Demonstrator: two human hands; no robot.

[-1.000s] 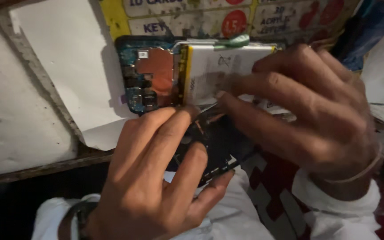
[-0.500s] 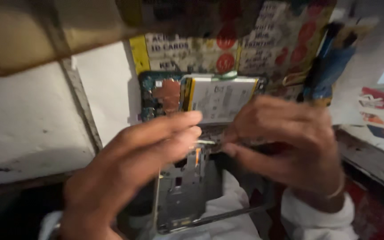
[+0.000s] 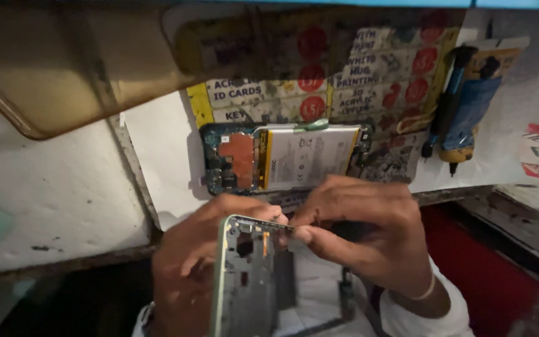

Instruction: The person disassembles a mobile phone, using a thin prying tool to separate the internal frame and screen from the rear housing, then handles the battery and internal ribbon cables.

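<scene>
My left hand (image 3: 185,268) holds a grey phone middle frame (image 3: 247,281) upright from behind, its green edge towards the left. My right hand (image 3: 363,234) pinches at the top edge of that frame, thumb and forefinger close together on a small part; what it grips is too small to tell. Beyond my hands, an opened phone (image 3: 285,156) lies flat on the bench with its white battery and orange-covered circuit board exposed.
A printed sheet with red circles (image 3: 350,68) lies under the opened phone. Screwdrivers with blue handles (image 3: 463,106) rest at the right. A tan curved object (image 3: 63,68) overhangs the upper left. The bench's front edge (image 3: 63,265) runs across below.
The view has tilted up and the opened phone now sits farther from my hands. My left hand has raised the phone frame upright, and my right fingers have moved onto its top edge.
</scene>
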